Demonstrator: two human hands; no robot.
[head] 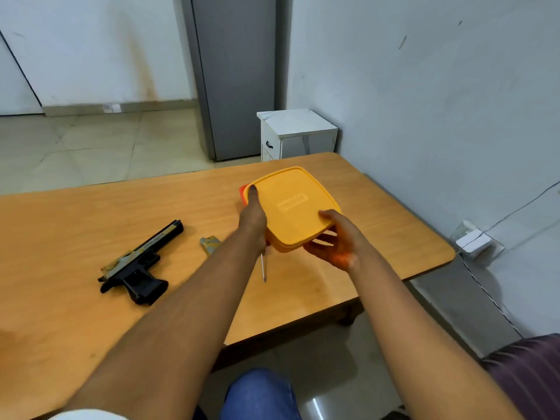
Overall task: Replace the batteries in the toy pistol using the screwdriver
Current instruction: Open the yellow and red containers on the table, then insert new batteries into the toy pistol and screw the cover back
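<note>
Above the table (91, 213), left hand (253, 216) and right hand (339, 241) both grip a yellow lid (294, 204).

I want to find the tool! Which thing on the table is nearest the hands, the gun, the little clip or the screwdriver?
The screwdriver: its thin metal shaft pokes out right under the left hand. The toy pistol lies farthest left.

Matt yellow plastic lid (295, 204), smooth wood-grain table (75, 225), black plastic pistol (138, 265).

Wooden table (75, 225), white bedside cabinet (298, 133), grey fridge (235, 74), wall socket (473, 242) with trailing cable.
</note>
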